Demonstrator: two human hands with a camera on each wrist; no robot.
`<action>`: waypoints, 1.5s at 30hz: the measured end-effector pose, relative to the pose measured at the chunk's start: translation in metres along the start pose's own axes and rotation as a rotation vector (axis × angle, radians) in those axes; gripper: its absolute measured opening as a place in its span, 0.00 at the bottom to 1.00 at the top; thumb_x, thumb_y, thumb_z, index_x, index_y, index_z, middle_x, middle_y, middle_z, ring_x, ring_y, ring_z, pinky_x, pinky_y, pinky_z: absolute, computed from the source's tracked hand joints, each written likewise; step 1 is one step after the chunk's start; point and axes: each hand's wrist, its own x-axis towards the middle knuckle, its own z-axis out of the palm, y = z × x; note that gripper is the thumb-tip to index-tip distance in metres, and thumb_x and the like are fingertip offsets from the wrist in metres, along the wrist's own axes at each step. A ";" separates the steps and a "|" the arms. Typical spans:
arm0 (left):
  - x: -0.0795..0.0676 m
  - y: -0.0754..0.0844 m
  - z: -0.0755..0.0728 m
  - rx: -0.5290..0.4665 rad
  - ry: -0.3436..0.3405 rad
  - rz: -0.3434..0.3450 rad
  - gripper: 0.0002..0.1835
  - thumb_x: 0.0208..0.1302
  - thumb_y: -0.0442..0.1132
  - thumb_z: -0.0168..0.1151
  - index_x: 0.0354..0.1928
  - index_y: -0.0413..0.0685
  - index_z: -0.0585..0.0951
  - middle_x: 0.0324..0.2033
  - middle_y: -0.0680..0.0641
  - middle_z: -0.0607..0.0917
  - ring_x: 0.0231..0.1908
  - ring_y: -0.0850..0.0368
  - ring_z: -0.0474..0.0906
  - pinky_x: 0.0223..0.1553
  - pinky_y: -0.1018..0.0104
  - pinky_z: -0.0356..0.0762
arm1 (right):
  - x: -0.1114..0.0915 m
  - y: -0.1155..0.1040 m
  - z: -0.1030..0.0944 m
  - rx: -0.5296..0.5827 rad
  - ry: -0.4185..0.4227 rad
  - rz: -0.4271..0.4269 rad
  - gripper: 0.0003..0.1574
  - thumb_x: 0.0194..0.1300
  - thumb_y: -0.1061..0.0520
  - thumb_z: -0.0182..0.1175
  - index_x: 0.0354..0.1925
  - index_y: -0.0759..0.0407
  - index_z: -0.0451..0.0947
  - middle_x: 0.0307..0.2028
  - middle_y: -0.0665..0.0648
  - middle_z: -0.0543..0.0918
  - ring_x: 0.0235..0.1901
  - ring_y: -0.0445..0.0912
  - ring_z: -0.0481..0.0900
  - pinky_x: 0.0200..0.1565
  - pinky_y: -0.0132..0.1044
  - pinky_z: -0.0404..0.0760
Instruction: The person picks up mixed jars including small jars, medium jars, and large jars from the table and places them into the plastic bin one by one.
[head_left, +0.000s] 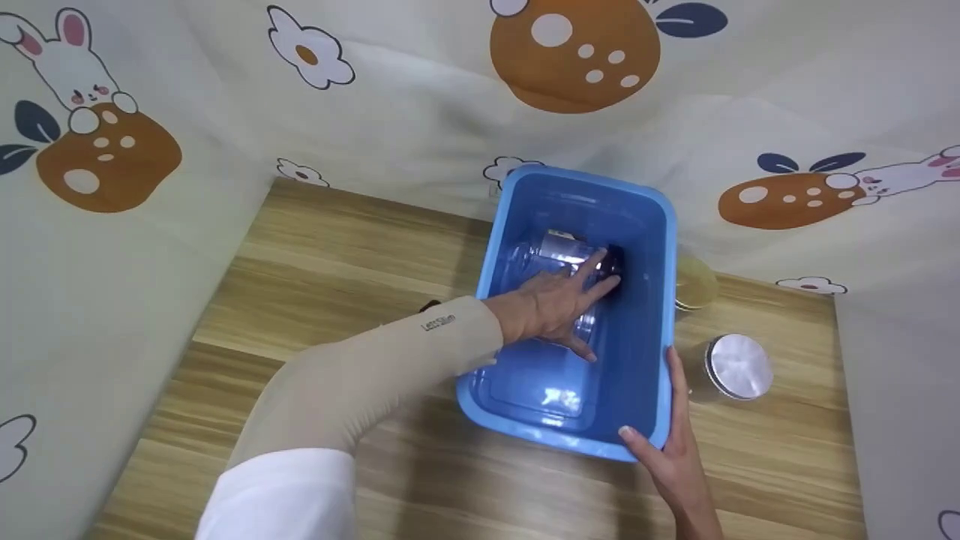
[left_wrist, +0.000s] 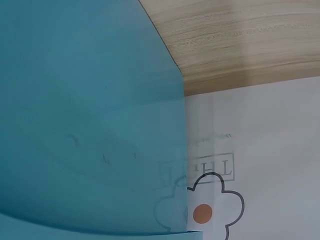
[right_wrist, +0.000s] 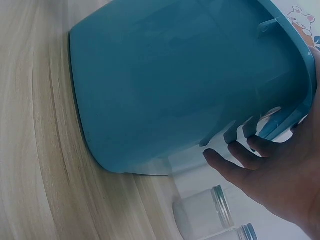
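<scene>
L hand (head_left: 555, 301) is in the blue bin (head_left: 670, 247), fingers spread apart over a dark-ended clear container (head_left: 559, 246) on bin's floor, can't tell if touching, while R hand (head_left: 673, 450) grips bin's near-R rim, thumb inside, fingers outside, w/ 2 lidded jars (head_left: 741, 366) just R of bin.

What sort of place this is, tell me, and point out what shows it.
Perhaps a small screened-off indoor work area: a wood-grain surface bordered by rabbit-patterned sheeting, with a blue tub being handled there.
</scene>
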 end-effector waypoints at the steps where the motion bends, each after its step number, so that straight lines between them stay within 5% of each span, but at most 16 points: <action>1: 0.000 0.000 0.000 0.003 -0.004 -0.001 0.67 0.45 0.79 0.61 0.80 0.64 0.36 0.77 0.45 0.25 0.72 0.41 0.57 0.70 0.49 0.62 | 0.000 0.000 0.000 0.005 -0.002 -0.007 0.66 0.56 0.71 0.62 0.80 0.44 0.37 0.78 0.54 0.43 0.69 0.48 0.55 0.60 0.25 0.67; 10: -0.001 0.002 0.003 0.070 -0.008 0.025 0.65 0.45 0.78 0.64 0.80 0.61 0.45 0.76 0.45 0.23 0.72 0.38 0.56 0.66 0.47 0.67 | 0.000 -0.002 0.001 0.008 0.006 0.039 0.66 0.56 0.70 0.62 0.80 0.43 0.38 0.78 0.52 0.45 0.69 0.53 0.55 0.60 0.27 0.69; 16: 0.001 0.003 0.002 0.067 -0.011 0.090 0.62 0.47 0.77 0.63 0.79 0.58 0.50 0.79 0.50 0.33 0.74 0.41 0.53 0.69 0.42 0.61 | -0.001 -0.003 0.001 -0.003 0.016 0.059 0.66 0.56 0.70 0.63 0.80 0.41 0.38 0.77 0.52 0.47 0.68 0.50 0.56 0.59 0.26 0.69; 23: 0.001 0.003 0.001 0.048 -0.065 0.078 0.63 0.46 0.77 0.63 0.79 0.60 0.49 0.79 0.48 0.44 0.75 0.41 0.47 0.72 0.43 0.52 | -0.001 -0.002 0.001 0.025 0.011 0.030 0.66 0.55 0.72 0.62 0.80 0.44 0.38 0.77 0.54 0.46 0.67 0.49 0.58 0.60 0.27 0.69; 30: 0.003 0.003 0.004 0.086 -0.044 0.096 0.62 0.45 0.79 0.62 0.78 0.59 0.51 0.77 0.48 0.48 0.73 0.39 0.53 0.70 0.45 0.60 | -0.002 -0.001 0.000 0.007 0.007 0.020 0.66 0.55 0.71 0.61 0.80 0.44 0.38 0.78 0.53 0.45 0.69 0.47 0.55 0.62 0.28 0.63; 45: 0.002 0.003 0.003 0.057 -0.062 0.088 0.63 0.45 0.79 0.62 0.79 0.60 0.49 0.78 0.48 0.46 0.74 0.42 0.51 0.71 0.46 0.58 | -0.001 -0.002 0.000 0.001 0.010 0.059 0.65 0.57 0.70 0.62 0.80 0.42 0.37 0.78 0.50 0.44 0.69 0.45 0.54 0.61 0.31 0.63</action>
